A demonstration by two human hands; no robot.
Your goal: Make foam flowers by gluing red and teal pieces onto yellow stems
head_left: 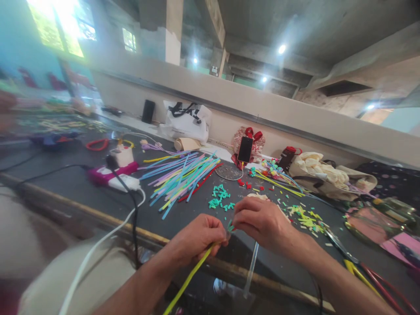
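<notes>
1. Close together over the near edge of the bench (82,183), both hands meet at their fingertips.
2. Left hand (197,238) pinches a yellow-green strip (188,280) trailing down toward the person.
3. Right hand (260,221) grips a small teal piece (230,226) against the strip's end.
4. Black lettering on the white bag (187,122) is too blurred to read.

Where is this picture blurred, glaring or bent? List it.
Head view: the window top left is blown out, ceiling lamps flare, the far left table end is smeared, and the wall ledge bows with the wide lens. The left hand, right hand and yellow-green straw are fairly sharp.
</notes>
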